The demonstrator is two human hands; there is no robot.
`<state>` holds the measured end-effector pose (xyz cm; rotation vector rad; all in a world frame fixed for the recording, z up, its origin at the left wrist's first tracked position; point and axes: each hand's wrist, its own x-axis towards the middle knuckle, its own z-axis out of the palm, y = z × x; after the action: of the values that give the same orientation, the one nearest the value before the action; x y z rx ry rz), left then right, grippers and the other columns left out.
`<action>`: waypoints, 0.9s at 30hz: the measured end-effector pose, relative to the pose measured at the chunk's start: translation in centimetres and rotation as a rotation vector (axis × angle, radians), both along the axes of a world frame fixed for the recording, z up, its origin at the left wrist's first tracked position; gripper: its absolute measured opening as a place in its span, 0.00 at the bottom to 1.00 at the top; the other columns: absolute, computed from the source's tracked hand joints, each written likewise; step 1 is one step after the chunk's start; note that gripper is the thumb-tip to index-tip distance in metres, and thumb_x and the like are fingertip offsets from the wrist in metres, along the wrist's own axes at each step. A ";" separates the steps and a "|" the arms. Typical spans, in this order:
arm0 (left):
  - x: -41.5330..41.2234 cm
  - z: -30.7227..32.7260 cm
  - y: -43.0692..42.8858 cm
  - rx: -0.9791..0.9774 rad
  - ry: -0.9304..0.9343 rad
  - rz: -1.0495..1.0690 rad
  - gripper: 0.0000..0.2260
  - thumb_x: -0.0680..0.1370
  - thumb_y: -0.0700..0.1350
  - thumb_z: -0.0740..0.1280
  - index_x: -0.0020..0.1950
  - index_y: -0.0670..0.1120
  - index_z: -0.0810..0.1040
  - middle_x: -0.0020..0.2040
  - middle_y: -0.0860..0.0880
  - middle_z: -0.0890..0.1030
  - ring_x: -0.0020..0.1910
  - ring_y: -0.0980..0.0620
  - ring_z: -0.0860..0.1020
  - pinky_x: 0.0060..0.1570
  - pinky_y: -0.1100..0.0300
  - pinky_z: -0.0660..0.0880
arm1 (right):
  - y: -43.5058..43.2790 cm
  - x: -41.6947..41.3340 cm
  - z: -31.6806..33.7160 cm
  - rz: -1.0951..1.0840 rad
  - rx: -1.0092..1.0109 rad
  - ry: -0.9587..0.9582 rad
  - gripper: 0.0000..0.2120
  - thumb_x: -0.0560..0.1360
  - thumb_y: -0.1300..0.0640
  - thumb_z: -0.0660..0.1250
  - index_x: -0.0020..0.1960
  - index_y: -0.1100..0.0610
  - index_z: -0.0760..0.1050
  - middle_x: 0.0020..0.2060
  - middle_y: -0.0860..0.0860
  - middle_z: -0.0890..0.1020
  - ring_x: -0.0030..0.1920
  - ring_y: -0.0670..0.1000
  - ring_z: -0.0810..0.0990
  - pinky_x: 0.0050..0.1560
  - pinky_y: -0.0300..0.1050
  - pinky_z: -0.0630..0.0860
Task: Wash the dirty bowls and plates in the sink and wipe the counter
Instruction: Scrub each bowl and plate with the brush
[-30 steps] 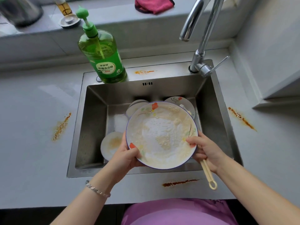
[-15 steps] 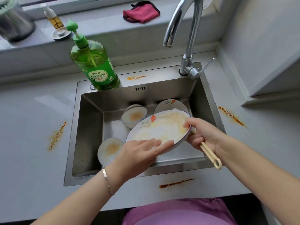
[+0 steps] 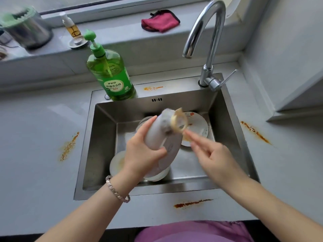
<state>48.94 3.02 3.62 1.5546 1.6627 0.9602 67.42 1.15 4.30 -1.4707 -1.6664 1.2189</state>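
Orange-stained countertop (image 3: 43,137) is being left unwiped around the steel sink (image 3: 104,137). Over the basin, a dirty plate (image 3: 156,135) is being gripped edge-up by the left hand (image 3: 143,154); at its 1 o'clock, a dish brush (image 3: 178,124) is being pinched by the blurred right hand (image 3: 211,156). If that grip is being loosened by wetness, bowls (image 3: 117,163) at 7 o'clock could be chipped.

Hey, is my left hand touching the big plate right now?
Touching. The head view shows the left hand gripping the plate, thumb pressed on its underside and fingers curled round its edge, over the sink.
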 end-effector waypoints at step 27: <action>-2.9 -0.4 -1.1 0.003 -0.132 0.171 0.32 0.59 0.42 0.73 0.58 0.67 0.71 0.54 0.68 0.77 0.53 0.66 0.75 0.47 0.71 0.75 | 3.4 -1.6 -2.5 -0.121 -0.264 0.161 0.16 0.80 0.61 0.57 0.66 0.52 0.71 0.16 0.32 0.68 0.22 0.29 0.68 0.22 0.23 0.64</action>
<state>46.00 1.94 3.26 1.3369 1.7210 1.1287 65.86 4.57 1.78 -1.5564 -1.3303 1.4911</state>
